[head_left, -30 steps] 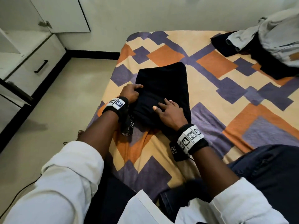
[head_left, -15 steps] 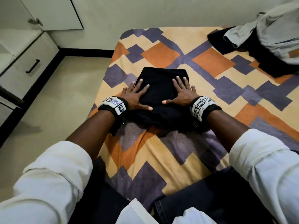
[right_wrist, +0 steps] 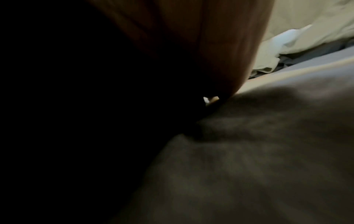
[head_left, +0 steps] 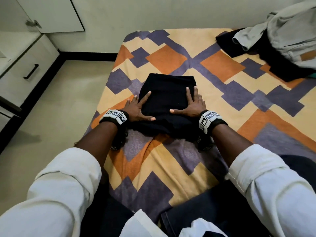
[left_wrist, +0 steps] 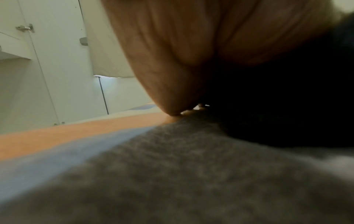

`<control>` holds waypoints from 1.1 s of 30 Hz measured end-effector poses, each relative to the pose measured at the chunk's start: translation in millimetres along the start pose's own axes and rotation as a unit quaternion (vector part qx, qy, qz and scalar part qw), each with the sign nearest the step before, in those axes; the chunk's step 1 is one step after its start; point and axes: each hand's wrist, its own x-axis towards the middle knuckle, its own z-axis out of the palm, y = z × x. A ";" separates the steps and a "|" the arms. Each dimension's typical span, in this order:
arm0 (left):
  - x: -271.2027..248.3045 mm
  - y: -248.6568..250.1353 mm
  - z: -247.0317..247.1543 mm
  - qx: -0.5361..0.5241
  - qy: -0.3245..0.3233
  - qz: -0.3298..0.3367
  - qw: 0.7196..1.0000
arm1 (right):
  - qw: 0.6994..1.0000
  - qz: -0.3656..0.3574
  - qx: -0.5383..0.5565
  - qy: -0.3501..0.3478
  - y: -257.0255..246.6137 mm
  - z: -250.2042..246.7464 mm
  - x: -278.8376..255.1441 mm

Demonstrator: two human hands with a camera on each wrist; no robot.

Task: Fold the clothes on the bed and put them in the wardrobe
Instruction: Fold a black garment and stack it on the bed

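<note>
A folded black garment (head_left: 168, 98) lies on the patterned bedsheet (head_left: 222, 93) near the bed's left edge. My left hand (head_left: 136, 109) lies flat on its left side, fingers straight and spread, thumb pointing inward. On its right side my right hand (head_left: 192, 104) presses flat the same way. The left wrist view shows only my palm (left_wrist: 191, 45) close up against the black fabric (left_wrist: 287, 98) and the sheet. The right wrist view is dark, with my palm (right_wrist: 220, 45) above the sheet.
A heap of unfolded clothes, grey (head_left: 287, 29) over black, sits at the bed's far right corner. White wardrobe doors (head_left: 56, 12) and a drawer unit (head_left: 25, 72) stand to the left across bare floor (head_left: 59, 117). Dark trousers (head_left: 213, 211) cover my legs at the bottom edge.
The garment was folded shorter one second ago. Both hands then came to lie flat on it and have since slid apart toward its left and right edges.
</note>
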 end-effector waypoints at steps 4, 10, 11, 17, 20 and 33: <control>-19.2 0.0 -3.6 0.014 -0.012 0.008 1.000 | 1.000 0.004 0.016 -0.019 19.6 9.7 -39.3; -16.9 8.1 -57.0 0.024 0.063 -0.021 0.998 | 0.987 0.012 0.154 0.049 31.9 15.7 -57.2; -11.1 10.6 -74.2 0.006 0.118 -0.020 0.993 | 0.969 0.046 0.235 0.053 28.6 13.5 -57.3; 43.6 66.5 -122.1 0.110 0.105 0.062 0.986 | 0.895 0.138 0.421 0.048 23.7 37.4 -53.3; 79.7 94.9 -109.1 0.104 0.069 0.066 0.990 | 0.904 0.160 0.387 0.079 16.1 43.0 -65.1; 128.1 78.5 -75.5 0.007 -0.086 -0.019 0.996 | 0.921 0.174 0.341 0.077 17.5 59.9 -54.7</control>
